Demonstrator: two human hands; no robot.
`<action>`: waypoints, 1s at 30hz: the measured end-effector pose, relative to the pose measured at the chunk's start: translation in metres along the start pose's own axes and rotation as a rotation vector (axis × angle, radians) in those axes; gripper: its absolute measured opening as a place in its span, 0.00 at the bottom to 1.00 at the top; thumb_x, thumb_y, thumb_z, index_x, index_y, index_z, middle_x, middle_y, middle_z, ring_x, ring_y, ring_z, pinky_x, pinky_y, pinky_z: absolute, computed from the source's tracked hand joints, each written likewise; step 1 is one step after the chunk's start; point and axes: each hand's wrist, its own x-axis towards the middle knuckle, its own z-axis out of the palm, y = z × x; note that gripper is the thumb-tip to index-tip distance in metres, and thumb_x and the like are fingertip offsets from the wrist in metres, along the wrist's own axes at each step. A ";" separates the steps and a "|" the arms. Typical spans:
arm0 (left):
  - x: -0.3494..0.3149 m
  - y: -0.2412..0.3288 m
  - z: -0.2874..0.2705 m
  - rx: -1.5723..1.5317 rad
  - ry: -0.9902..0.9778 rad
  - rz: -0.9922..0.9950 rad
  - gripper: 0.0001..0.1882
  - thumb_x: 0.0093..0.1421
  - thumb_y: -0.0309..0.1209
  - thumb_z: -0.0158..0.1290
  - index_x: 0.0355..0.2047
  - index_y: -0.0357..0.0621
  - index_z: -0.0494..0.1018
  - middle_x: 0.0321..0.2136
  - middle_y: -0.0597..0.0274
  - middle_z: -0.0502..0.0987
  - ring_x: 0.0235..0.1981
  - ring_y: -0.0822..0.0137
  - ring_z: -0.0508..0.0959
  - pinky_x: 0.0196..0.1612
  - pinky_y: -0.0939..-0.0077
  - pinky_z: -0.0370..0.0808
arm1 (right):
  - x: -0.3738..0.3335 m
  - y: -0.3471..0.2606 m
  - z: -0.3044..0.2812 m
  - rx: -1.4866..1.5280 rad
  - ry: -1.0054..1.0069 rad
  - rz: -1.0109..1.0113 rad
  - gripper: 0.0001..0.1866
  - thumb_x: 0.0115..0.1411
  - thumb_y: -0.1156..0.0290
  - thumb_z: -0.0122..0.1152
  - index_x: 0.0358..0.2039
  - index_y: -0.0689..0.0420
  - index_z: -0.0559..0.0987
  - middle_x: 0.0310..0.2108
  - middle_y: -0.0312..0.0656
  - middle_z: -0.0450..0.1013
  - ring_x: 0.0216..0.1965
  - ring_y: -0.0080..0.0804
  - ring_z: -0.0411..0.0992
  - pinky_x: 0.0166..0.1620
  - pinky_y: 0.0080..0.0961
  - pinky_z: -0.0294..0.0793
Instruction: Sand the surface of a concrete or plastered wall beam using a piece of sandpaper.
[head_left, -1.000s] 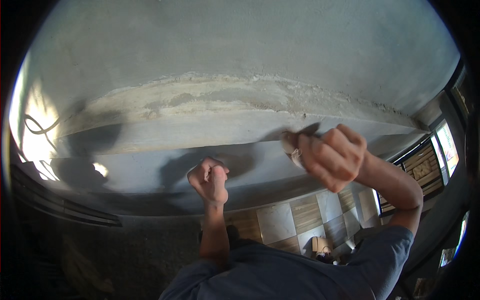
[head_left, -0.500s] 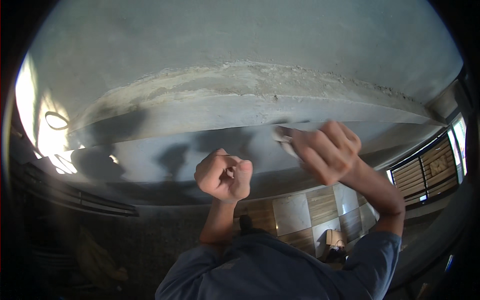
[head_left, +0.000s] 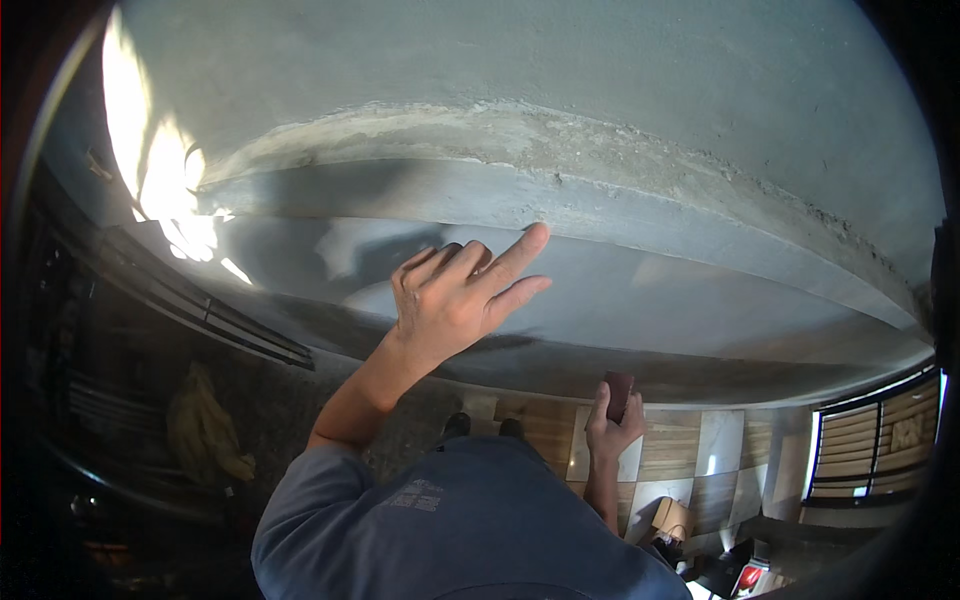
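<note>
My left hand [head_left: 455, 300] reaches up to the plastered ledge [head_left: 440, 195] that runs across the wall. Its index finger is stretched out, with the tip at the ledge's lower edge; whether it touches cannot be made out. The thumb stands apart, the other fingers are partly bent, and nothing is in this hand. Lower down and to the right, my right hand [head_left: 612, 432] is closed on a dark reddish-brown, flat rectangular piece of sandpaper [head_left: 619, 394]. That hand is away from the wall, over the tiled floor.
Rough, crumbly plaster [head_left: 600, 150] lines the ledge's top. Checkered tiles [head_left: 668, 450] cover the floor below, with a small cardboard box [head_left: 672, 518] on them. A slatted window [head_left: 865, 450] is at right. Dark metal bars [head_left: 215, 310] and a yellowish cloth [head_left: 205, 430] lie left.
My right hand has dropped from the ledge down to my side with the sandpaper. My left hand has risen toward the ledge, opening from a loose fist with its index finger extended.
</note>
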 end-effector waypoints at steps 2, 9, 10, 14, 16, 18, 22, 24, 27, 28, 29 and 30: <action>0.000 -0.005 -0.003 -0.119 -0.021 0.040 0.28 0.45 0.46 0.69 0.46 0.49 0.81 0.13 0.71 0.62 0.13 0.73 0.61 0.18 0.79 0.61 | -0.001 0.004 0.002 0.033 -0.041 -0.016 0.12 0.54 0.74 0.69 0.21 0.59 0.72 0.18 0.42 0.65 0.17 0.37 0.64 0.20 0.32 0.61; -0.002 -0.014 -0.014 -0.170 0.148 0.120 0.22 0.43 0.40 0.71 0.42 0.55 0.83 0.14 0.75 0.56 0.13 0.78 0.57 0.17 0.81 0.54 | 0.031 -0.003 0.007 0.084 -0.162 -0.223 0.14 0.52 0.76 0.69 0.20 0.59 0.69 0.19 0.41 0.64 0.17 0.37 0.64 0.19 0.31 0.60; 0.005 -0.011 -0.015 -0.111 0.230 0.088 0.23 0.43 0.38 0.71 0.42 0.55 0.83 0.14 0.75 0.56 0.13 0.78 0.57 0.17 0.81 0.53 | 0.033 -0.003 0.006 0.079 -0.151 -0.216 0.14 0.52 0.76 0.69 0.20 0.59 0.70 0.19 0.41 0.64 0.17 0.36 0.64 0.19 0.31 0.60; 0.018 -0.015 -0.003 -0.012 0.243 0.090 0.23 0.40 0.36 0.72 0.41 0.59 0.84 0.15 0.76 0.56 0.14 0.78 0.56 0.18 0.81 0.50 | 0.030 -0.007 0.009 0.091 -0.118 -0.182 0.13 0.52 0.76 0.69 0.21 0.59 0.70 0.19 0.41 0.64 0.17 0.35 0.64 0.19 0.30 0.60; 0.015 -0.018 0.001 0.005 0.266 0.110 0.23 0.40 0.36 0.72 0.41 0.60 0.83 0.16 0.77 0.57 0.15 0.78 0.56 0.18 0.81 0.50 | 0.024 -0.009 0.012 0.099 -0.102 -0.118 0.13 0.53 0.76 0.68 0.21 0.59 0.70 0.19 0.41 0.64 0.17 0.35 0.64 0.19 0.30 0.60; 0.015 -0.019 0.001 0.016 0.292 0.135 0.24 0.40 0.37 0.72 0.42 0.62 0.83 0.16 0.77 0.58 0.15 0.78 0.56 0.19 0.81 0.49 | 0.017 -0.008 0.013 0.108 -0.116 -0.092 0.13 0.53 0.75 0.69 0.21 0.59 0.70 0.19 0.40 0.64 0.17 0.35 0.64 0.19 0.30 0.60; 0.015 -0.022 -0.001 -0.074 0.240 0.220 0.26 0.40 0.39 0.72 0.43 0.62 0.83 0.17 0.78 0.60 0.15 0.77 0.58 0.19 0.81 0.50 | 0.006 -0.007 0.010 0.095 -0.164 -0.069 0.14 0.53 0.75 0.69 0.20 0.59 0.69 0.18 0.40 0.64 0.17 0.35 0.63 0.19 0.31 0.59; 0.015 -0.022 -0.003 -0.133 0.230 0.242 0.26 0.39 0.40 0.72 0.43 0.62 0.83 0.17 0.78 0.61 0.15 0.77 0.58 0.19 0.81 0.50 | 0.005 -0.008 0.008 0.094 -0.157 -0.082 0.15 0.53 0.75 0.69 0.19 0.59 0.69 0.18 0.40 0.63 0.17 0.35 0.63 0.19 0.31 0.58; 0.020 -0.017 -0.010 -0.155 0.213 0.178 0.26 0.39 0.41 0.72 0.43 0.59 0.83 0.16 0.78 0.61 0.15 0.77 0.59 0.18 0.81 0.52 | 0.007 -0.014 0.006 0.085 -0.136 -0.072 0.15 0.52 0.75 0.70 0.19 0.59 0.69 0.18 0.40 0.63 0.16 0.35 0.62 0.19 0.31 0.58; 0.022 -0.015 -0.012 -0.147 0.142 0.130 0.25 0.39 0.40 0.72 0.41 0.53 0.83 0.15 0.75 0.62 0.15 0.75 0.60 0.19 0.80 0.55 | 0.008 -0.017 0.004 0.082 -0.130 -0.054 0.16 0.52 0.75 0.70 0.18 0.59 0.69 0.18 0.40 0.63 0.16 0.35 0.61 0.19 0.31 0.58; 0.023 -0.014 -0.014 -0.137 0.071 0.082 0.25 0.39 0.38 0.72 0.40 0.46 0.83 0.14 0.73 0.63 0.15 0.73 0.61 0.19 0.80 0.57 | 0.007 -0.019 0.003 0.073 -0.123 -0.049 0.16 0.52 0.75 0.70 0.18 0.59 0.69 0.18 0.40 0.63 0.16 0.35 0.61 0.19 0.31 0.58; 0.023 -0.014 -0.013 -0.149 0.072 0.086 0.25 0.39 0.38 0.72 0.40 0.46 0.83 0.14 0.73 0.63 0.15 0.73 0.61 0.19 0.80 0.57 | 0.006 -0.021 0.000 0.042 -0.121 -0.042 0.16 0.51 0.75 0.70 0.18 0.59 0.69 0.18 0.40 0.63 0.16 0.35 0.61 0.19 0.30 0.58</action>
